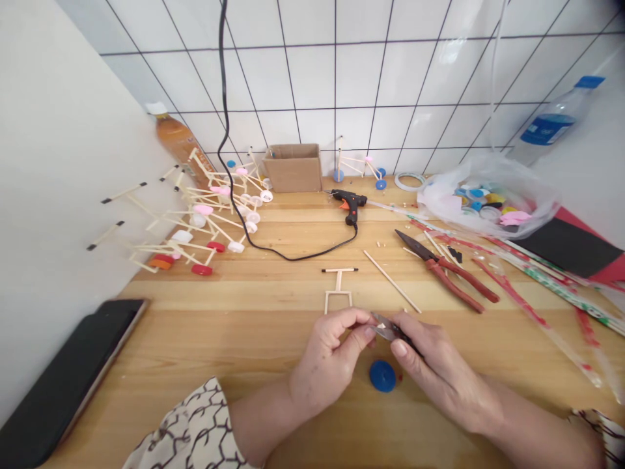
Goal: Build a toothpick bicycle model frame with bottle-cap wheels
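Observation:
My right hand (442,371) is closed around a small pair of scissors (385,331) with dark handles. Their metal blades are parted and point left, toward my left hand (329,358). The left fingertips pinch a small pale piece that sits by the blades; most of it is hidden. Just below the scissors, a round blue bottle cap (382,376) lies on the wooden table. Beyond my left hand is a small frame of thin wooden sticks (338,283) with black-tipped ends. A single wooden stick (392,281) lies to its right.
Pliers (434,260) with red handles lie on the right, near plastic strips (541,319) and a bag of caps (488,195). A glue gun (349,203) trails its black cord. Stick models with wheels (209,228), a cardboard box (293,170) and a phone (68,384) are left.

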A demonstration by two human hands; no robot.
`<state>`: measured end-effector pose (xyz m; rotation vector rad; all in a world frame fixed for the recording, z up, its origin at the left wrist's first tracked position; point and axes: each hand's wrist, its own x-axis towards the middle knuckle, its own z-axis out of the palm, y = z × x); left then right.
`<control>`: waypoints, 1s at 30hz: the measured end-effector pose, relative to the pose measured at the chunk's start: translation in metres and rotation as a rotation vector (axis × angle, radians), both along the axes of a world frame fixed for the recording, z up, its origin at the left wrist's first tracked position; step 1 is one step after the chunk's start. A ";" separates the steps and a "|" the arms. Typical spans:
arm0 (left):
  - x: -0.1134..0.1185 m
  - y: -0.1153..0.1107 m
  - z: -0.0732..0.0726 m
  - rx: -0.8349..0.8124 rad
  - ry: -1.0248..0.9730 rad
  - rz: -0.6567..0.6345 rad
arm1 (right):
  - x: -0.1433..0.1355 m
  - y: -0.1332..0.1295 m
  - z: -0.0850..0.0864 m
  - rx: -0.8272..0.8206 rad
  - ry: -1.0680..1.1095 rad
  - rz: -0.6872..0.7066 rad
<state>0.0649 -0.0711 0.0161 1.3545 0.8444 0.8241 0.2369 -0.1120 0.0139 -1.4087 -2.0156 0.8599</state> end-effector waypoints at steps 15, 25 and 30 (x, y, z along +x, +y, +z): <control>0.001 -0.001 0.000 0.018 0.051 0.019 | 0.000 0.001 0.000 -0.002 -0.035 -0.017; 0.000 0.000 -0.003 0.024 0.070 0.008 | 0.001 0.000 0.000 0.001 -0.051 -0.008; -0.001 0.001 -0.002 0.087 0.101 0.013 | 0.001 0.000 -0.001 0.010 -0.062 -0.002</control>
